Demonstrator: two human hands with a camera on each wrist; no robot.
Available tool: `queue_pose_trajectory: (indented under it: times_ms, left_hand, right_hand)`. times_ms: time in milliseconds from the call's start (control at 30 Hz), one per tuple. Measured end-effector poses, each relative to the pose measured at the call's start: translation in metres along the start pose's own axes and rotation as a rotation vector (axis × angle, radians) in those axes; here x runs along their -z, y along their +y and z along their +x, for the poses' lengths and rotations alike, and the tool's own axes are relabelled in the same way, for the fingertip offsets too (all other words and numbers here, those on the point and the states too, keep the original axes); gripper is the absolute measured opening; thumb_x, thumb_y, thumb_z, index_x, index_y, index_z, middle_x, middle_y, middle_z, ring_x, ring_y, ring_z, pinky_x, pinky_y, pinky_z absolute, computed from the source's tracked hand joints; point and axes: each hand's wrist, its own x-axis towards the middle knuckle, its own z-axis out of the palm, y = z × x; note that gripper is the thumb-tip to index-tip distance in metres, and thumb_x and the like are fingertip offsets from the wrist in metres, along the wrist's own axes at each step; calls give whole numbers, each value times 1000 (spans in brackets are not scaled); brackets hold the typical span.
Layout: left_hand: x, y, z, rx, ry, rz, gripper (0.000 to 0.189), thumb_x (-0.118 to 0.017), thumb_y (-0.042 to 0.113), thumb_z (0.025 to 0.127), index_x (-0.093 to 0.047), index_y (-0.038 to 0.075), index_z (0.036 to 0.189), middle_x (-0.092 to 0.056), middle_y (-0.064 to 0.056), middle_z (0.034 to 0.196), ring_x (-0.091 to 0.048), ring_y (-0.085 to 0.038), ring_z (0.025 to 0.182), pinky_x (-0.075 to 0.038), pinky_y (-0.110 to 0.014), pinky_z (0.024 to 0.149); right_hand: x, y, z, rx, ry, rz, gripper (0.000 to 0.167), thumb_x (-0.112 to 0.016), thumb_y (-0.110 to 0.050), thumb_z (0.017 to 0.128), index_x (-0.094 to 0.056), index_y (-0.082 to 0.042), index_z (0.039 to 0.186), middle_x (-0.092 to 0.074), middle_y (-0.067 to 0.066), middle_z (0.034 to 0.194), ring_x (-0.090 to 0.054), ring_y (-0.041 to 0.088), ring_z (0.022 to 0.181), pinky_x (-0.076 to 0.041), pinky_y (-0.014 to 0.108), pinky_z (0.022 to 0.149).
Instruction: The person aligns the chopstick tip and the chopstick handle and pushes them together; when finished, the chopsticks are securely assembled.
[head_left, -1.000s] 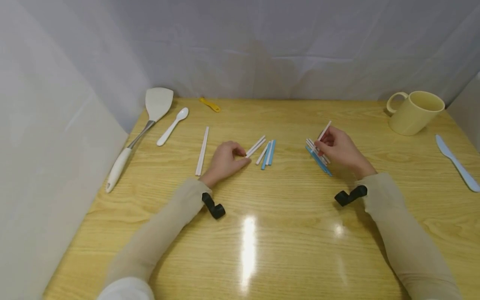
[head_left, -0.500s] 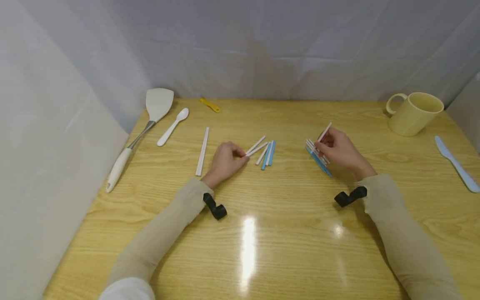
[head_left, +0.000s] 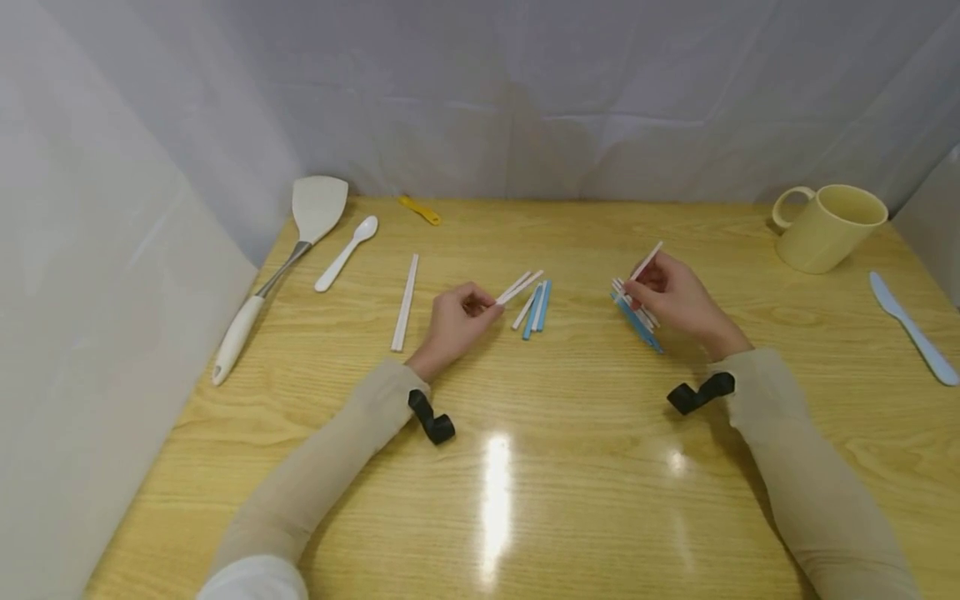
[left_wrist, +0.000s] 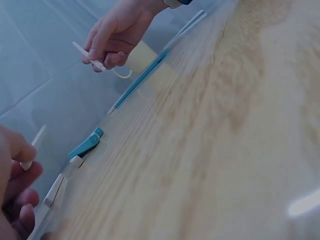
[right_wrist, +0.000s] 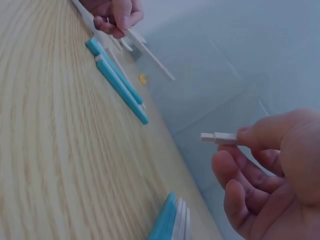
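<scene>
White sticks pinched in both my hands, over the wood-grain counter (head_left: 585,433).
My left hand (head_left: 459,323) is clamped, thumb to fingers, on a lifted white stick (right_wrist: 149,54), tip angled away; blue-and-white cluster (head_left: 533,312) lies just right of it, long white sticks (head_left: 404,304) left. My right hand (head_left: 671,292) is clamped on a raised light stick (head_left: 647,260), can't tell if one or two, above the mixed bunch (head_left: 637,324) of blue and white sticks on the counter.
</scene>
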Motion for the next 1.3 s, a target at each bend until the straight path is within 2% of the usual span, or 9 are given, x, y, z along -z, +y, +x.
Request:
queue_pose_trajectory:
  times_ms: [200,300,433,533,733,833,1000,1167,1300]
  left_hand:
    - [-4,4,-2,61,-2,-263,7,-71,-1,82,-66,-4,78,-67,-9,78,-54,-7,64,-44,-18,58]
    - [-6,9,-3,88,-26,-407,13,-67,-9,81,-63,-3,71,-67,0,74,-61,-5,66,-45,-17,56]
    - [-11,17,-7,106,-83,-523,16,-65,-15,79,-61,-3,70,-67,2,73,-66,-8,69,-48,-18,57]
    - [-14,22,-11,116,-157,-539,10,-66,-15,79,-60,-9,83,-67,-4,74,-65,-8,67,-52,-21,59]
    - [-24,33,-22,123,-279,-524,28,-64,-14,82,-60,-18,110,-68,-16,82,-63,-7,66,-54,-23,61]
    - [-29,39,-28,138,-294,-544,27,-61,-16,83,-59,-21,109,-69,-22,84,-64,-7,64,-54,-24,59]
    - [-37,45,-35,141,-334,-553,20,-62,-14,84,-59,-21,103,-67,-31,84,-64,-11,61,-55,-27,56]
    - [-42,49,-41,121,-390,-474,14,-67,-7,84,-63,-14,96,-67,-29,80,-63,-13,57,-54,-29,53]
    - [-45,52,-45,101,-414,-395,13,-70,-2,84,-66,-9,93,-69,-22,79,-61,-13,59,-51,-25,53]
  right_hand:
    - [-4,1,2,96,-3,100,22,-56,-5,96,-47,8,110,-63,16,91,-64,12,72,-55,27,67]
    - [-4,0,1,90,-6,111,23,-57,-5,95,-46,8,111,-63,18,93,-64,12,72,-54,26,66]
    - [-4,0,0,81,-9,108,24,-57,-6,96,-47,8,112,-64,21,95,-64,14,72,-54,28,64]
    - [-5,-2,0,73,-7,104,23,-57,-8,96,-48,6,112,-64,20,93,-65,16,72,-54,29,63]
    - [-6,-10,-2,75,21,184,15,-56,-10,97,-50,-3,109,-64,0,85,-62,14,69,-51,28,65]
    - [-8,-14,-3,99,41,243,11,-55,-9,97,-52,-7,107,-63,-6,83,-61,11,68,-50,26,64]
    - [-12,-23,-7,159,64,290,6,-53,-7,98,-54,-8,104,-64,-6,82,-60,10,66,-50,24,63]
    - [-16,-33,-11,210,71,266,8,-51,-5,99,-55,-2,104,-63,0,82,-60,10,66,-50,23,62]
    - [-21,-41,-14,237,58,210,16,-50,-4,99,-56,7,109,-61,3,86,-59,10,66,-50,22,63]
